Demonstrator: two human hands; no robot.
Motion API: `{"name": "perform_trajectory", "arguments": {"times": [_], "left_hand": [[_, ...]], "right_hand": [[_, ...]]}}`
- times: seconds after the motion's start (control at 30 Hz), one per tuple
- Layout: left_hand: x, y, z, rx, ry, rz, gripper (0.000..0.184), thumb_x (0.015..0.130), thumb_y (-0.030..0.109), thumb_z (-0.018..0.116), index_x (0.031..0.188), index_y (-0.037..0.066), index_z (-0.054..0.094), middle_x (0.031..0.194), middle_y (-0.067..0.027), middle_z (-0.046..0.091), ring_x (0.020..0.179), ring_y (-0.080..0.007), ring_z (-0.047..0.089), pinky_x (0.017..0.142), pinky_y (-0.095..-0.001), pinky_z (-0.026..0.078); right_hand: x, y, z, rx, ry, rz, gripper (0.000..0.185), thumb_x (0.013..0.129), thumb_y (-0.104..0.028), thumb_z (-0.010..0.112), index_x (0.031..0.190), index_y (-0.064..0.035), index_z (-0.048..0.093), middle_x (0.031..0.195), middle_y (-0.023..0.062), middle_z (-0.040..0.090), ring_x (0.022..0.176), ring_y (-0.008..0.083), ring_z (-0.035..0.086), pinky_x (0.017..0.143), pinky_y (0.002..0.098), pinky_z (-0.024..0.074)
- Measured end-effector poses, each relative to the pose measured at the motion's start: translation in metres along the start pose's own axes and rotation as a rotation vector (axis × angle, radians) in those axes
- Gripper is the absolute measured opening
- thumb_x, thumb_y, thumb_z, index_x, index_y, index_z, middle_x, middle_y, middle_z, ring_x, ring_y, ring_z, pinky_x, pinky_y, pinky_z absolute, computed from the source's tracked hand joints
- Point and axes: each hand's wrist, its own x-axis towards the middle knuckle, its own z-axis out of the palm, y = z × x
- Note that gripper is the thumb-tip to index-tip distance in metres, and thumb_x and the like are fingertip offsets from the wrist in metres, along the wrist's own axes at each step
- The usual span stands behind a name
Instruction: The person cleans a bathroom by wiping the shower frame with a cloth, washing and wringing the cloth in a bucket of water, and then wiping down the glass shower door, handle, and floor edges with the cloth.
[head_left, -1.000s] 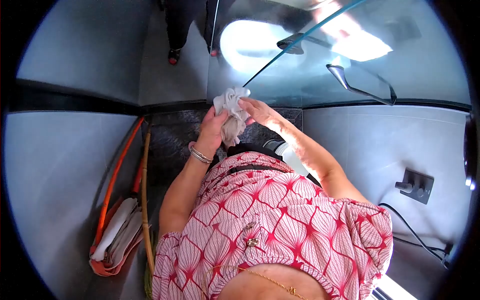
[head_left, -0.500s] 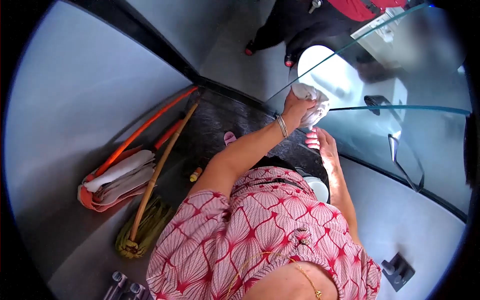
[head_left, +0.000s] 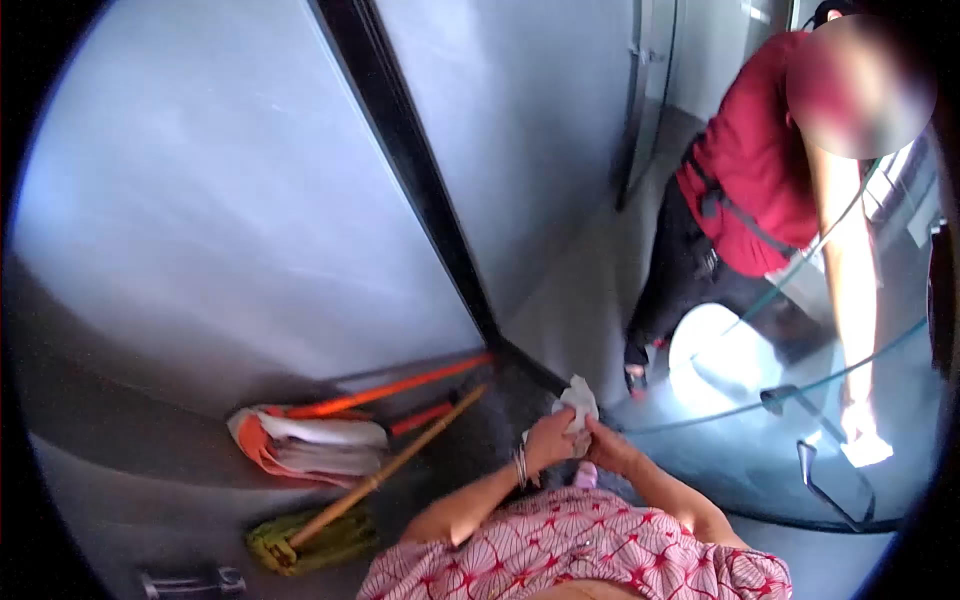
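Observation:
A crumpled white cloth is bunched between my hands, low in the middle of the head view. My left hand, with bracelets at its wrist, is closed round the cloth. On the cloth's right side my right hand touches its lower edge with bent fingers; its fingertips are partly hidden. Just beyond stands a glass panel with a dark metal handle.
Against the left wall lean an orange-handled mop and a green broom with a wooden stick. Behind the glass, a person in a red top reaches down with a white cloth. A white toilet stands near them.
The view has swung left and up, bringing the other person's upper body into sight. My right hand has come back to the cloth, which now hangs nearer my body.

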Motion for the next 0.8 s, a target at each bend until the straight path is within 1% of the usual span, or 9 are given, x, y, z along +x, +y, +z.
{"name": "perform_trajectory", "arguments": {"times": [0.07,0.13,0.23,0.37,0.43,0.57,0.63,0.77,0.8], "left_hand": [[-0.011,-0.010,-0.024,0.002,0.149,-0.001,0.028,0.070,0.020,0.058,0.091,0.003,0.050,0.088,-0.0200,0.056,0.082,-0.0393,0.053,0.067,-0.0443,0.042],[-0.015,-0.013,-0.056,0.051,0.227,0.035,0.025,0.070,0.016,0.058,0.090,0.002,0.050,0.089,-0.0194,0.056,0.083,-0.0387,0.053,0.067,-0.0439,0.042],[-0.019,-0.023,-0.100,0.108,0.321,0.187,0.028,0.072,0.012,0.059,0.097,0.002,0.051,0.094,-0.0182,0.056,0.087,-0.0356,0.054,0.070,-0.0397,0.044],[-0.027,-0.011,-0.157,-0.079,0.532,0.106,0.035,0.078,0.017,0.059,0.108,0.003,0.051,0.098,-0.0165,0.058,0.090,-0.0296,0.057,0.077,-0.0334,0.044],[-0.023,-0.028,-0.173,-0.058,0.784,0.109,0.031,0.077,0.015,0.059,0.106,0.003,0.053,0.094,-0.0161,0.059,0.086,-0.0296,0.058,0.075,-0.0337,0.045],[-0.019,-0.031,-0.226,-0.044,0.895,0.107,0.028,0.077,0.011,0.058,0.103,0.003,0.054,0.091,-0.0160,0.059,0.084,-0.0291,0.057,0.074,-0.0336,0.046],[-0.011,-0.013,-0.210,0.099,1.037,0.180,0.023,0.078,0.006,0.056,0.101,0.003,0.055,0.092,-0.0157,0.058,0.085,-0.0288,0.056,0.074,-0.0341,0.045],[-0.016,0.021,-0.252,0.416,1.252,0.300,0.023,0.076,0.000,0.053,0.098,0.004,0.056,0.097,-0.0146,0.057,0.087,-0.0296,0.054,0.074,-0.0351,0.045],[-0.017,0.028,-0.261,0.497,1.306,0.311,0.024,0.075,-0.001,0.052,0.098,0.004,0.056,0.097,-0.0144,0.057,0.088,-0.0298,0.053,0.076,-0.0358,0.044]], "right_hand": [[0.031,-0.007,0.029,-0.022,-0.056,-0.051,0.057,0.084,-0.048,0.043,0.126,-0.0098,0.034,0.123,0.0050,0.045,0.113,0.0211,0.043,0.096,0.0387,0.0333],[0.068,-0.015,0.044,0.094,-0.072,-0.090,0.049,0.084,-0.038,0.050,0.121,-0.0074,0.041,0.114,0.0076,0.051,0.105,0.0223,0.050,0.093,0.0372,0.0371],[0.122,-0.040,0.070,-0.008,-0.115,-0.172,0.045,0.083,-0.029,0.053,0.120,-0.0056,0.042,0.113,0.0088,0.052,0.104,0.0228,0.051,0.091,0.0370,0.0394],[0.157,-0.107,0.131,0.005,-0.080,-0.236,0.036,0.084,-0.022,0.051,0.113,-0.0017,0.047,0.105,0.0105,0.056,0.095,0.0215,0.056,0.084,0.0352,0.0450],[0.168,-0.152,0.162,0.004,-0.098,-0.259,0.033,0.084,-0.020,0.050,0.112,-0.0036,0.049,0.105,0.0090,0.056,0.095,0.0214,0.056,0.085,0.0361,0.0442],[0.175,-0.246,0.234,-0.171,-0.384,-0.583,0.032,0.086,-0.025,0.048,0.110,-0.0037,0.049,0.102,0.0083,0.057,0.093,0.0201,0.057,0.083,0.0353,0.0450],[0.153,-0.279,0.237,-0.144,-0.483,-0.696,0.032,0.086,-0.026,0.050,0.108,-0.0025,0.050,0.097,0.0085,0.059,0.090,0.0182,0.058,0.080,0.0311,0.0465],[0.124,-0.343,0.290,-0.504,-0.486,-1.105,0.031,0.086,-0.022,0.047,0.109,-0.0009,0.047,0.098,0.0087,0.056,0.087,0.0178,0.057,0.079,0.0322,0.0457],[0.123,-0.359,0.303,-0.631,-0.357,-1.248,0.032,0.086,-0.019,0.046,0.110,0.0016,0.045,0.098,0.0084,0.055,0.088,0.0169,0.056,0.078,0.0308,0.0447]]}}
